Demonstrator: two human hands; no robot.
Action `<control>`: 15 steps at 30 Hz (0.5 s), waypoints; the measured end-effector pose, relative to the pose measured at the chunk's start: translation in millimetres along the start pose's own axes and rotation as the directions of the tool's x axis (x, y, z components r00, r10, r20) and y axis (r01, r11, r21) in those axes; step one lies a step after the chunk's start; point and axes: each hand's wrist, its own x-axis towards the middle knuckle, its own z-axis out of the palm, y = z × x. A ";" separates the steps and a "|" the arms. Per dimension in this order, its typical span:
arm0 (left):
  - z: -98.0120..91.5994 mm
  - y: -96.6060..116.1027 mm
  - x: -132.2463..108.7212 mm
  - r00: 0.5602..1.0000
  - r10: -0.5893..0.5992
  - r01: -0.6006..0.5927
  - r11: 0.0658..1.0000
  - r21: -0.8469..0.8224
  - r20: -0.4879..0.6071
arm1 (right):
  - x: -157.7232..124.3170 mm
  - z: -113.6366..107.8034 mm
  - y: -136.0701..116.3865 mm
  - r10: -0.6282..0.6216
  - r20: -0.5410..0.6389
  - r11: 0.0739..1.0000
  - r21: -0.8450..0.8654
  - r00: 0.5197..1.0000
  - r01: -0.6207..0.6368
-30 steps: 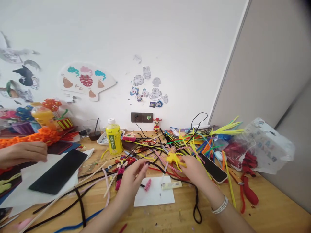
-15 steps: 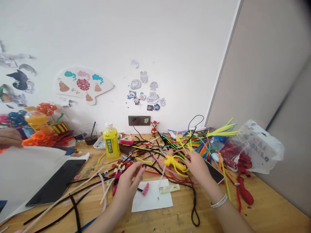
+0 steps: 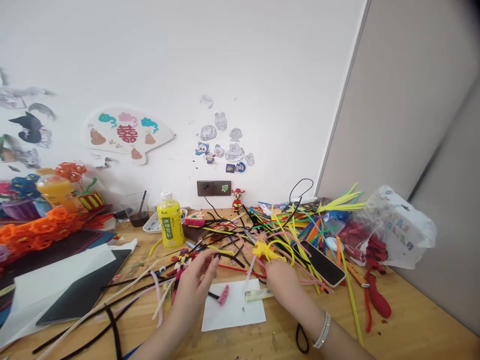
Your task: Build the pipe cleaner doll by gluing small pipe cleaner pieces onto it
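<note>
My left hand (image 3: pixel 195 285) is pinched on the end of a black pipe cleaner (image 3: pixel 216 256) above a white sheet of paper (image 3: pixel 234 314). On the paper lie a small pink piece (image 3: pixel 224 294) and a pale yellow lighter-like stick (image 3: pixel 258 295). My right hand (image 3: pixel 282 280), a bracelet on its wrist, rests back-up at the right end of that stick. Its fingers curl down out of sight. A yellow pipe-cleaner figure (image 3: pixel 265 250) lies just beyond it. A black loop (image 3: pixel 300 340) shows beside my right wrist.
A heap of coloured pipe cleaners (image 3: pixel 300 225) and a phone (image 3: pixel 324 263) lie at the right, by a plastic bag (image 3: pixel 397 225). A yellow bottle (image 3: pixel 170 227) stands behind. A black tablet (image 3: pixel 82 292) and orange flowers (image 3: pixel 41 227) are left.
My right hand has left the yellow figure and come down and left to the stick on the paper. Another person's hand at the far left has gone from view. My left hand has barely moved.
</note>
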 end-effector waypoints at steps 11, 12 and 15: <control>0.8 -5.3 0.9 1.000 0.021 -0.020 0.999 0.041 -0.015 | 10.5 -22.4 9.2 -0.070 -0.255 0.991 -0.126 0.964 0.038; 0.7 -4.5 1.0 1.000 0.020 -0.020 0.999 0.041 -0.012 | 11.8 -26.1 12.9 -0.079 -0.293 0.993 -0.107 0.953 0.050; 0.4 -0.3 0.8 1.000 0.009 -0.009 1.000 0.019 -0.007 | 14.7 -33.8 24.4 -0.069 -0.419 0.997 -0.006 0.905 0.074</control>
